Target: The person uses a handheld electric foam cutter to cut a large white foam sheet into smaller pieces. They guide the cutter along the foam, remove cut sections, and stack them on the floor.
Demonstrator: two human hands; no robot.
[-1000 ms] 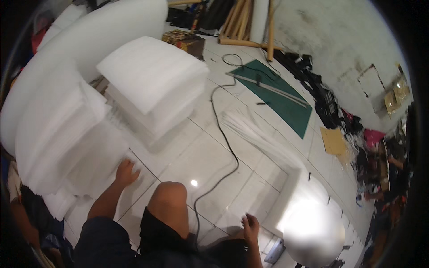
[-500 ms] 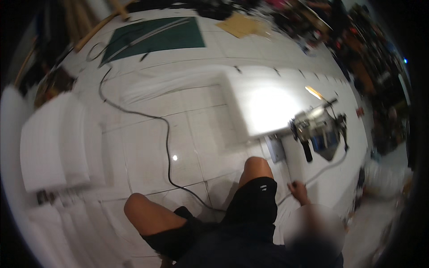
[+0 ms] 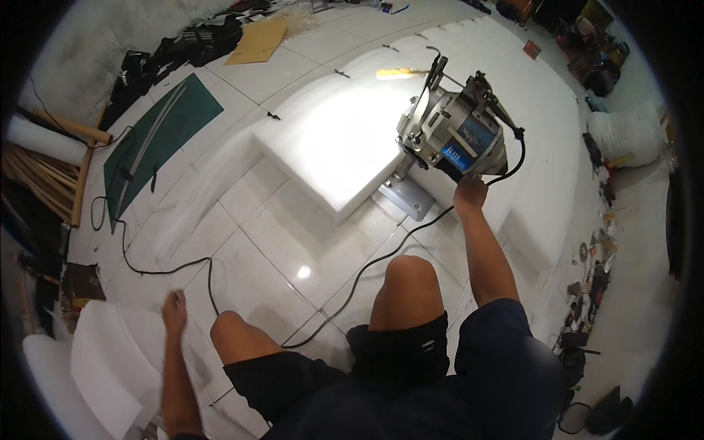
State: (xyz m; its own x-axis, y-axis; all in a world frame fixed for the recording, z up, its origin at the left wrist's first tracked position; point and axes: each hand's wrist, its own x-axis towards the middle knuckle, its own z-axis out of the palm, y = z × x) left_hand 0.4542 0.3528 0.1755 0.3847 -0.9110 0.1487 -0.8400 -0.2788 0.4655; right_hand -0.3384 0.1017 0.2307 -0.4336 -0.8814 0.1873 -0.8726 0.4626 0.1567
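Observation:
An electric fabric cutting machine [image 3: 458,136], with a grey metal body and a flat base plate [image 3: 408,198], stands at the cut edge of a thick stack of white padding [image 3: 315,150]. My right hand [image 3: 471,193] is closed round the machine's handle, which the fingers mostly hide. A bright light on the machine shines onto the padding. My left hand [image 3: 174,312] hangs at the lower left, its fingers curled in and nothing visible in them. Beside it lie white pieces of padding [image 3: 110,359]. A yellow-handled tool [image 3: 396,73] shows behind the machine.
A black power cable [image 3: 367,268] runs from the machine across the tiled floor, past my knees. At the left lies a green cutting mat [image 3: 165,132] with a long metal ruler. Black clips [image 3: 273,115] line the padding's far edge. Clutter [image 3: 587,293] lies along the right wall.
My view has turned to the right. My right hand has gone from the cable up to the cutting machine's handle. My left hand has come into view at the lower left.

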